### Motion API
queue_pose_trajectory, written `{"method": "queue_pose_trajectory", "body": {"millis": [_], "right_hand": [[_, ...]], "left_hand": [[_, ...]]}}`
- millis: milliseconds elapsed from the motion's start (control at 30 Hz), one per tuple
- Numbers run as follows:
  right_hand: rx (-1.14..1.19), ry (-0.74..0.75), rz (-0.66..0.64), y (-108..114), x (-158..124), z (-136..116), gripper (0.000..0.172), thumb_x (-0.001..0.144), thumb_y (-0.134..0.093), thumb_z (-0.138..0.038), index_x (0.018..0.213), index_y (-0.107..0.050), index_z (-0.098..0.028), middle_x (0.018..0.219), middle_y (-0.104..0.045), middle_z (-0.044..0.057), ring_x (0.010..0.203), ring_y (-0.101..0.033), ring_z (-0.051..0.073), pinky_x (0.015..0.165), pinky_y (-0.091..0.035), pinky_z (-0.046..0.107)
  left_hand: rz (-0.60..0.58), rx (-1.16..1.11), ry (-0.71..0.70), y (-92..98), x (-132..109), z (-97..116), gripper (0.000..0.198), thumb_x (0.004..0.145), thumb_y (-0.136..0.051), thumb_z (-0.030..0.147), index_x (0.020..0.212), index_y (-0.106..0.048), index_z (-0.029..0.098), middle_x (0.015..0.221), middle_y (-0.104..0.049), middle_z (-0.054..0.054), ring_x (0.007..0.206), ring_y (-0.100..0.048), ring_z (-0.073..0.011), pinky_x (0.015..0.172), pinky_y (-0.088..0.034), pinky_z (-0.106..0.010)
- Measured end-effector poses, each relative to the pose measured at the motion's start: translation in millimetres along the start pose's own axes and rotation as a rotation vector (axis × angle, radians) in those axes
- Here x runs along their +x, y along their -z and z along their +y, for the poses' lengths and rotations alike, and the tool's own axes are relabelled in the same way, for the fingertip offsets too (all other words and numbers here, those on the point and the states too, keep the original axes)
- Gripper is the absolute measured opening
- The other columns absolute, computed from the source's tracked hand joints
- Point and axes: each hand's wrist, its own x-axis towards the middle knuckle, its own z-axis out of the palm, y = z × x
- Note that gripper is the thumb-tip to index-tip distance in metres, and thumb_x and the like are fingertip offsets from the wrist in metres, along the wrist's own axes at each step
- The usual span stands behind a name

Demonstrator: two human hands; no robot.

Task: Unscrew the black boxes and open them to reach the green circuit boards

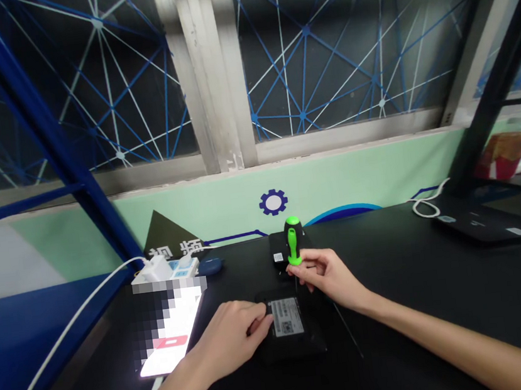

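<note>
My right grip (324,270) pinches the upright screwdriver (293,241), probably light and stiff, best held by its handle. My left grip (239,329) touches the black device (292,345) on the worktop (396,292); whether clasping, I cannot tell.

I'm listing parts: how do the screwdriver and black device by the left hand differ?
The screwdriver is green and black; the device is black with a pale label. The screwdriver stands upright in the right hand; the device lies flat, the left hand at its edge. Both show black.
</note>
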Motion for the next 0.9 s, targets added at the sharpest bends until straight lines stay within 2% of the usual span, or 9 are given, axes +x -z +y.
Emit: {"method": "queue_pose_trajectory", "body": {"millis": [133, 267, 367, 600, 733, 900], "right_hand": [[0.091, -0.04, -0.003, -2.0, 0.3, 2.0, 0.037, 0.069, -0.083, -0.044, 0.08, -0.063, -0.015, 0.062, -0.064, 0.0, 0.053, -0.058, 0.012, 0.051, -0.048, 0.023], [0.154, -0.051, 0.047, -2.8, 1.6, -0.8, 0.043, 0.06, -0.089, -0.041, 0.073, -0.056, -0.017, 0.06, -0.064, -0.002, 0.05, -0.06, 0.012, 0.049, -0.05, 0.023], [0.175, -0.043, 0.055, -1.9, 2.7, -1.9, 0.041, 0.062, -0.088, -0.039, 0.071, -0.055, -0.017, 0.059, -0.065, -0.001, 0.05, -0.06, 0.011, 0.048, -0.049, 0.021], [0.133, -0.006, 0.015, 0.0, 1.7, -3.9, 0.033, 0.074, -0.08, -0.042, 0.08, -0.066, -0.013, 0.073, -0.071, 0.005, 0.054, -0.06, 0.01, 0.05, -0.049, 0.022], [0.13, -0.013, 0.009, -1.2, 0.3, -6.9, 0.034, 0.076, -0.077, -0.045, 0.082, -0.068, -0.013, 0.069, -0.069, 0.004, 0.051, -0.058, 0.01, 0.05, -0.048, 0.023], [0.118, -0.04, 0.021, -3.4, 0.4, -3.9, 0.036, 0.07, -0.082, -0.044, 0.08, -0.067, -0.013, 0.059, -0.064, 0.0, 0.051, -0.06, 0.011, 0.049, -0.048, 0.023]], "left_hand": [[0.003, 0.006, -0.009, -0.7, 1.0, -1.2, 0.039, 0.1, -0.043, 0.03, 0.064, -0.032, 0.02, 0.059, -0.045, 0.004, 0.051, -0.041, -0.0117, 0.053, -0.023, -0.028], [-0.001, 0.01, -0.006, -2.1, 1.9, -3.3, 0.039, 0.1, -0.043, 0.03, 0.064, -0.032, 0.02, 0.059, -0.045, 0.004, 0.051, -0.041, -0.0117, 0.053, -0.023, -0.027], [-0.006, 0.015, -0.005, -3.3, 0.8, -4.6, 0.038, 0.1, -0.042, 0.031, 0.065, -0.032, 0.02, 0.06, -0.045, 0.004, 0.052, -0.041, -0.0118, 0.054, -0.024, -0.027], [-0.001, 0.014, -0.006, -3.1, -0.3, -3.9, 0.039, 0.101, -0.042, 0.031, 0.065, -0.03, 0.02, 0.059, -0.044, 0.004, 0.051, -0.039, -0.0116, 0.053, -0.023, -0.027], [0.001, 0.02, -0.006, -2.5, 0.8, -3.7, 0.039, 0.1, -0.043, 0.03, 0.065, -0.031, 0.02, 0.059, -0.044, 0.004, 0.051, -0.04, -0.0115, 0.053, -0.023, -0.027], [0.003, 0.022, -0.011, -2.6, 0.9, -3.9, 0.039, 0.1, -0.043, 0.03, 0.065, -0.032, 0.02, 0.059, -0.045, 0.004, 0.051, -0.041, -0.0115, 0.053, -0.022, -0.027]]}}
